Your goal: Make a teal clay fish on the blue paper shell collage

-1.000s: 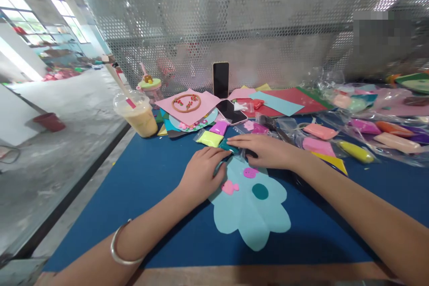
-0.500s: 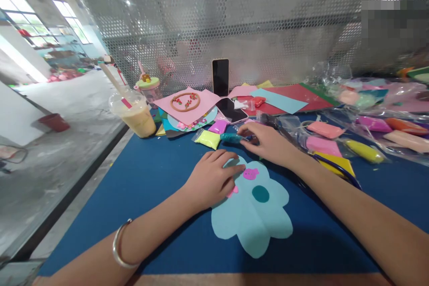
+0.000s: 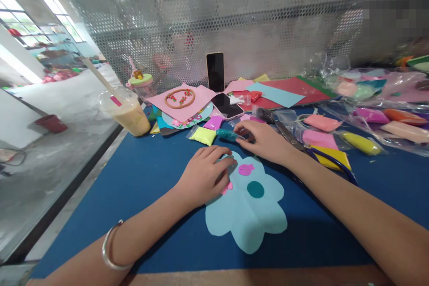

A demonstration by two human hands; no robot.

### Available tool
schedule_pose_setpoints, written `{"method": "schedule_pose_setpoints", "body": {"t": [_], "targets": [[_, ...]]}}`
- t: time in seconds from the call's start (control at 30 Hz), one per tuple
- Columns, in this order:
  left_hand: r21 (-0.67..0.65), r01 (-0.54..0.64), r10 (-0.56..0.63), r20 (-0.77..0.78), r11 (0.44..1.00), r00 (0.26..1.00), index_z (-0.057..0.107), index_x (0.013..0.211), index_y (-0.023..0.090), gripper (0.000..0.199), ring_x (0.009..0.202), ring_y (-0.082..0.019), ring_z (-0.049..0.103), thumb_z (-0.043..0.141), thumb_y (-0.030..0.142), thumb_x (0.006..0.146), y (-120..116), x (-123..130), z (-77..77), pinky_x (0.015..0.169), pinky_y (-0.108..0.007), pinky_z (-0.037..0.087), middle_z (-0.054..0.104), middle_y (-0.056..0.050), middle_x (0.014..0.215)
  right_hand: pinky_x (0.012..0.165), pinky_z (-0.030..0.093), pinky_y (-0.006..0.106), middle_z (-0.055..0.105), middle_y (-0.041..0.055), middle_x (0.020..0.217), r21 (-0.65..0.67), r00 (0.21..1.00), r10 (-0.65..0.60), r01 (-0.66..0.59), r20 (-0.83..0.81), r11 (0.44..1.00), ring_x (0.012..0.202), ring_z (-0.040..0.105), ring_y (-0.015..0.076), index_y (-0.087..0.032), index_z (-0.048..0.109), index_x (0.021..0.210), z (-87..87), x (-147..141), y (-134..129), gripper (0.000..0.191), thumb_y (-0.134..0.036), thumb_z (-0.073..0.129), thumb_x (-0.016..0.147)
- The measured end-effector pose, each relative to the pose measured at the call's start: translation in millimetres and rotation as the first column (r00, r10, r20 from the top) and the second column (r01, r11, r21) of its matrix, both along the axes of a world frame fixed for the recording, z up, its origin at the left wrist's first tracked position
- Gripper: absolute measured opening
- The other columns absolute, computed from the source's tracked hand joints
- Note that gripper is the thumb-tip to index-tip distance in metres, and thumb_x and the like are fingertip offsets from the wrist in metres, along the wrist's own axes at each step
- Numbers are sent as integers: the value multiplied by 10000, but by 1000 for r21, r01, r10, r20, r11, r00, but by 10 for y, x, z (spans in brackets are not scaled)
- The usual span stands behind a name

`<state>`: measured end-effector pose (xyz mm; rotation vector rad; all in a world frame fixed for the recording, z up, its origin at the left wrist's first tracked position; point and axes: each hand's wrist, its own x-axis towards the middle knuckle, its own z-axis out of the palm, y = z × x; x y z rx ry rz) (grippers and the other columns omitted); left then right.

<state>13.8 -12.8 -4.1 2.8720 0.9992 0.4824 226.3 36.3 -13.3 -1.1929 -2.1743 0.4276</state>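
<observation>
Pale-blue paper flower (image 3: 248,214) lies partly under our loosely open left hand (image 3: 204,176); just beyond the flower, our right hand (image 3: 264,140) touches the teal packet (image 3: 228,135) with bent fingers, though we cannot tell whether they grip.

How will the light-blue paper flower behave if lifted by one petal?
Probably floppy: the flower looks like a thin, creased sheet, so it may sag. Likely light, but perhaps uneven, with the teal disc and magenta fish off-center. Pulling now might crease or tear it, since the left hand lies over its edge.
</observation>
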Motion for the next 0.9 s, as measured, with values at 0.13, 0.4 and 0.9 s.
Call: {"method": "schedule_pose_setpoints", "body": {"t": [0.13,0.4,0.9], "targets": [[5,-27,27,1,1000,1000,639,1007,192,249,1066,-239,543,444,160,856,-7,-10,-3,874,-401,431,593,-79,1171,746,528,336,648,66,1015,12,1000,2,-2,0,1000,848,638,191,-193,559,1000,-1,-1,0,182,-225,544,822],[-21,0,1,44,1000,999,662,958,216,246,1038,-233,557,458,148,839,-13,-11,-26,842,-391,429,607,-62,1130,745,524,325,648,57,1010,3,1000,1,-1,-12,1000,831,638,184,-199,558,1003,-7,1,4,184,-218,548,820],[-67,17,-14,53,998,998,630,1067,211,327,1081,-232,533,426,124,827,-8,12,-41,865,-393,412,573,-67,1187,748,517,321,647,54,1023,9,1000,3,-3,13,1000,839,633,182,-196,561,1000,14,2,-7,174,-223,540,829]]}}
